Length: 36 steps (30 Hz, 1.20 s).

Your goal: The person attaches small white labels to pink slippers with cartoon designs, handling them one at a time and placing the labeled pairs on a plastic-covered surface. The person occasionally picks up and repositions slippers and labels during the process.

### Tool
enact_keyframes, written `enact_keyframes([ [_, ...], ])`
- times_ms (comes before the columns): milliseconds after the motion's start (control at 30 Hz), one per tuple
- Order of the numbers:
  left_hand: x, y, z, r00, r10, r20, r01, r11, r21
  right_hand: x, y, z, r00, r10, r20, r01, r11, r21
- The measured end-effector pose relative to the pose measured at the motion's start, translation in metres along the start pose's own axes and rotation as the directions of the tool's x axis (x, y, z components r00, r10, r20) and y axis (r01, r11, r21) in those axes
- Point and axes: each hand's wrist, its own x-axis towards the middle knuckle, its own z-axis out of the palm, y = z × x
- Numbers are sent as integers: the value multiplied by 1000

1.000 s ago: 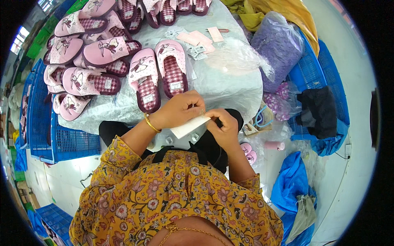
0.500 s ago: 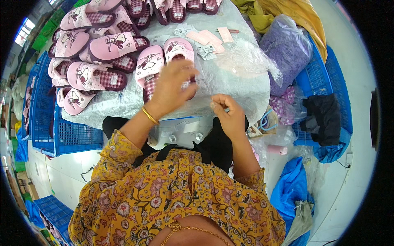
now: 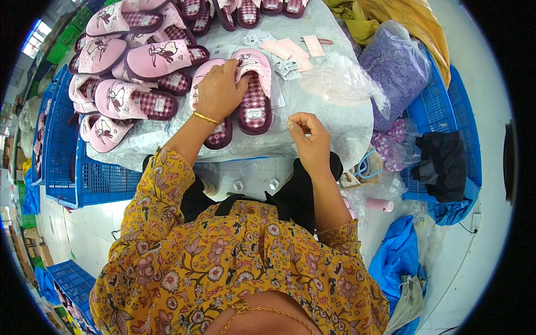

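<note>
Two pink slippers with checked maroon insoles lie side by side on the plastic-covered table [image 3: 329, 125]. My left hand [image 3: 219, 92] lies over the upper of the left slipper [image 3: 219, 134]. Its fingers bend down at the gap beside the right slipper [image 3: 254, 106], closed on the left one as far as I can see; the fingertips are partly hidden. A white label shows on the right slipper's insole. Over the table's near edge, my right hand [image 3: 310, 139] is held with thumb and fingers pinched together; what is between them is too small to make out.
More pink slippers [image 3: 137, 103] are piled at the left and along the back. Pink cards [image 3: 290, 50] and small white labels [image 3: 286, 67] lie behind the pair. Blue crates [image 3: 106, 178] flank the table, and a bag of purple material [image 3: 393, 70] stands at right.
My left hand has moved from above the right slipper onto the left one, uncovering the right insole. My right hand stays pinched in nearly the same place. The view has shifted slightly.
</note>
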Motion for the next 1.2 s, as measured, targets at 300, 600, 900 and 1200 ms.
enact_keyframes([
  [300,6,-19,-57,849,477,228,-477,877,-58,-11,11,-6,997,14,-76,-12,1000,26],
  [600,41,-41,-33,796,562,223,-595,794,124,-23,19,-3,995,28,-94,-20,996,82],
  [900,124,56,12,765,641,70,-642,747,175,-30,15,-15,987,107,-118,-95,991,99],
  [1200,80,30,-4,818,573,43,-478,720,-503,-43,20,-27,976,172,-137,-158,982,104],
])
